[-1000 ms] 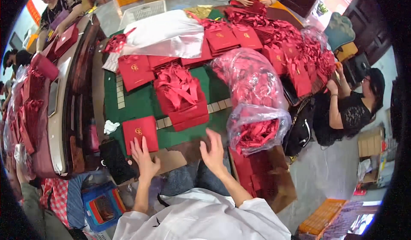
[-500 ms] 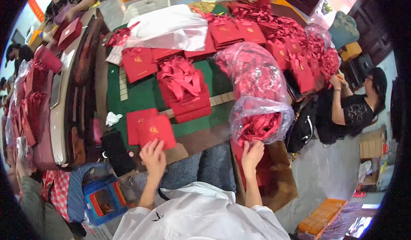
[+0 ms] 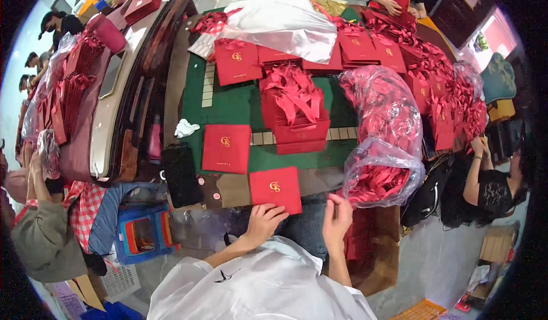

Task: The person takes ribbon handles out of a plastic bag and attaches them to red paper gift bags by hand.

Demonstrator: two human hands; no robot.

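Note:
My left hand (image 3: 264,223) is closed on the lower edge of a flat red paper bag (image 3: 275,190) with a gold emblem, at the table's near edge. Just right of it my right hand (image 3: 338,220) is raised with its fingertips pinched together; whatever they may hold is too small to make out. Those fingertips are beside the mouth of a long clear plastic sack (image 3: 412,174), through which red ribbons (image 3: 374,183) show. Another flat red bag (image 3: 226,149) lies on the green mat. Beyond it stands a stack of red bags (image 3: 302,140) with ribbon handles spilling over the top.
More red bags (image 3: 237,63) line the far side, partly beneath white plastic sheeting (image 3: 279,29). A crumpled white tissue (image 3: 185,128) lies at the left. Below the table on the right is an open cardboard box (image 3: 382,263). Other people work around the tables.
My left hand has drawn one red bag rightward and nearer, off the other bag, which stays on the mat. My right hand has moved slightly away from the sack's mouth. The view has shifted.

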